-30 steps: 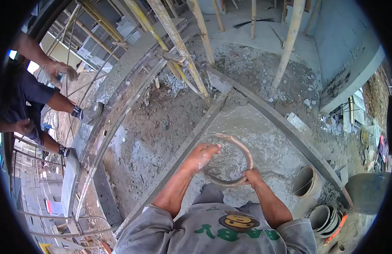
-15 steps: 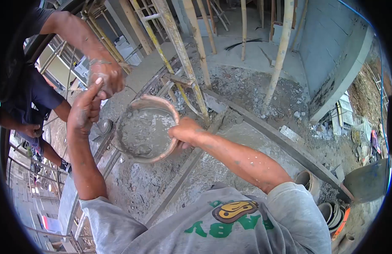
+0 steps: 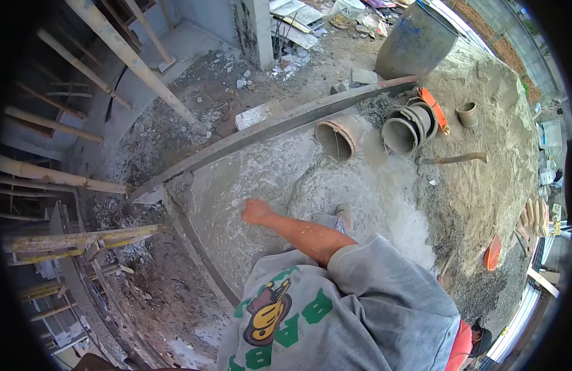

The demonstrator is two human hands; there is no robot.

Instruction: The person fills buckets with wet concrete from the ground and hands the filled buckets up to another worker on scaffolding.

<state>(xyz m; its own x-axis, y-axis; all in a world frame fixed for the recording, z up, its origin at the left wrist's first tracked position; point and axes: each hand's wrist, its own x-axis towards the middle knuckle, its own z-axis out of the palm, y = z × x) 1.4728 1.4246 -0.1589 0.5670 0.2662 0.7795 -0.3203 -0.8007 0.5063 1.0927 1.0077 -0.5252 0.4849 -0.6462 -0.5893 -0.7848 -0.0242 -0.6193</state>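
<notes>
My right hand [image 3: 256,211] is held low over wet grey mortar [image 3: 261,170], its fingers curled into a fist with nothing visible in them. The mortar lies spread inside a frame of boards [image 3: 279,127]. My left hand is out of view. On the far side of the mortar a bucket [image 3: 338,139] rests on its side, its opening towards me. To its right, several stacked buckets [image 3: 406,130] lie tipped over, with an orange piece [image 3: 433,111] against them.
A large drum [image 3: 415,43] stands beyond the boards. Sand [image 3: 496,93] is heaped to the right, with a small bucket [image 3: 467,115] and a wooden handle [image 3: 453,159]. Poles [image 3: 137,68] rise at left. A person in red [image 3: 460,346] is at lower right.
My view has swung right, towards the mortar and buckets. The mortar-filled bucket my right hand gripped is out of sight, as are my left hand and the other person's hand.
</notes>
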